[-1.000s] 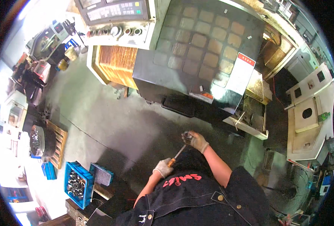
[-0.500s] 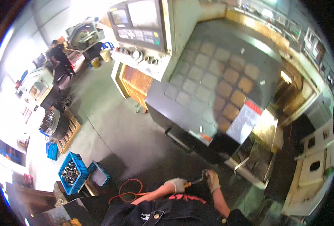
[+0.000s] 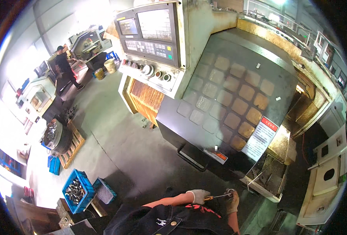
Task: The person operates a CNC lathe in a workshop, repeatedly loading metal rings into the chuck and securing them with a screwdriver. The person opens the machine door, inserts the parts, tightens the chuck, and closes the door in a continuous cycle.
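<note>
My left hand (image 3: pixel 199 196), in a pale glove, is closed round the orange-yellow handle of a hand tool (image 3: pixel 208 198) with a thin metal shaft. The shaft points right, and its tip reaches a small metal ring (image 3: pixel 230 192). That ring is gripped in the gloved fingers of my right hand (image 3: pixel 232 203). Both hands are held low in front of my dark jacket (image 3: pixel 154 219). Whether the tip sits inside the ring or only against its edge I cannot tell.
Ahead stands a machine with a dark sliding door (image 3: pixel 228 105) and a control panel (image 3: pixel 150 35). Left of me a blue crate (image 3: pixel 88 187) holds metal rings, beside a smaller blue bin (image 3: pixel 110 191). Further off are a pallet (image 3: pixel 76 145) and another person (image 3: pixel 64 64).
The view has shifted, so the machine sits lower and further right. Both hands appear further right, still holding the tool and the ring. A red hose seen at lower left has left view.
</note>
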